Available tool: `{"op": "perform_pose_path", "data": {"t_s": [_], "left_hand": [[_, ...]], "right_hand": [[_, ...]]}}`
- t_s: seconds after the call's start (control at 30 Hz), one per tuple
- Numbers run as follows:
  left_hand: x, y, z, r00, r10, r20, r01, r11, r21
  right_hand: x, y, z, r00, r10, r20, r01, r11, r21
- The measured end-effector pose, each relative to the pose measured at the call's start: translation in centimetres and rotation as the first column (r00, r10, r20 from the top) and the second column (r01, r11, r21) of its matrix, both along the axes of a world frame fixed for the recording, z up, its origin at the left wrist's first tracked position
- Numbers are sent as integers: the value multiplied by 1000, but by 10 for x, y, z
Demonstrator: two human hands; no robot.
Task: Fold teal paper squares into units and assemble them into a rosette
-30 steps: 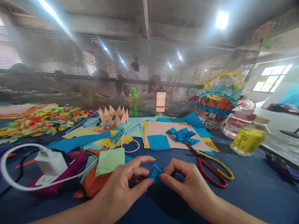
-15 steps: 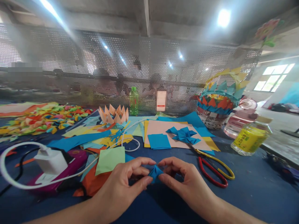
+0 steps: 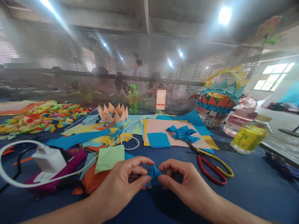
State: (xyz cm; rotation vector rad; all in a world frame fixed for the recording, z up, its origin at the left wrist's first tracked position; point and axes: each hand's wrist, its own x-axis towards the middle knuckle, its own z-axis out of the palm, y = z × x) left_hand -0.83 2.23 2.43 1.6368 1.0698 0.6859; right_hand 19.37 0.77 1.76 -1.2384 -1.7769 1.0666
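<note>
Both hands low over tabletop (image 3: pixel 245 193), forearms angled inward. Left hand (image 3: pixel 121 186) and right hand (image 3: pixel 184 183) each pinch blue folded paper (image 3: pixel 153 175) between thumb and forefinger, other fingers curled.

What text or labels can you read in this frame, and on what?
None can be read.
Yellow label on the jar: dark print, too blurred.
Green bottle: no lettering can be made out.
Clear pink bottle: no readable label.
White charger: no marking shows.
Folded blue paper pinched between left hand and right hand: plain.
</note>
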Motion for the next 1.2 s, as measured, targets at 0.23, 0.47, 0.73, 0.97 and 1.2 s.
{"op": "perform_pose_path", "data": {"t_s": [0.23,0.47,0.73,0.97,1.2], "left_hand": [[0,-5,4,997,-33,-66,35,999,31],[4,-5,2,999,-53,-11,52,998,-47],[1,-1,-1,996,-85,33,88,991,-104],[-2,1,-2,993,-100,-63,96,993,-63],[-2,-3,8,977,-83,-197,96,994,58]], "right_hand": [[-4,1,-1,997,75,-29,-75,997,-2],[-4,-3,-2,996,33,81,-40,995,94],[-3,-1,1,999,16,45,-21,995,100],[0,1,4,998,-55,22,50,982,185],[1,-1,3,999,-45,29,39,981,191]]}}
